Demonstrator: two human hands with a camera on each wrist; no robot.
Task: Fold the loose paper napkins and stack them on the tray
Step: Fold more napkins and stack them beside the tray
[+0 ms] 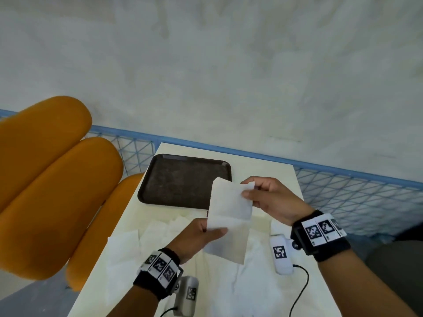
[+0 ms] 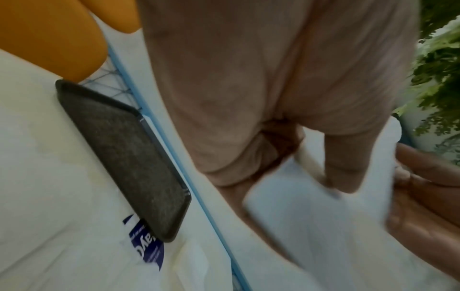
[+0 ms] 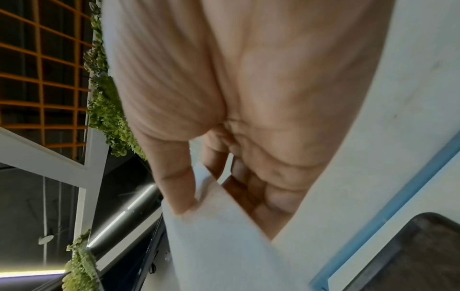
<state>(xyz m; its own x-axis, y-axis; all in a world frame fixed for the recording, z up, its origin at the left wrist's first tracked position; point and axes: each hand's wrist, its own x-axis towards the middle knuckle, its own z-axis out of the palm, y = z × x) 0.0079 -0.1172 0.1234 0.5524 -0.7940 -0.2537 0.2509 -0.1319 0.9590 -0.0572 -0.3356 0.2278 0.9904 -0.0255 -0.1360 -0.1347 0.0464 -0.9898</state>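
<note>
A white paper napkin (image 1: 230,216) hangs in the air above the table, held by both hands. My left hand (image 1: 201,232) pinches its lower left edge with the thumb on top. My right hand (image 1: 263,195) pinches its upper right corner between thumb and fingers. The left wrist view shows the napkin (image 2: 311,206) under my thumb; the right wrist view shows the napkin (image 3: 224,236) below my thumb. The dark tray (image 1: 183,179) lies beyond the napkin on the cream table, also seen as the tray (image 2: 124,153) and tray (image 3: 410,256). Loose napkins (image 1: 142,248) lie spread beneath my hands.
An orange padded chair (image 1: 50,184) stands close on the left of the table (image 1: 263,172). A blue mesh railing (image 1: 354,193) runs behind the table. A blue printed label (image 2: 147,250) sits by the tray's corner. Wrist camera cables (image 1: 302,284) hang near the front edge.
</note>
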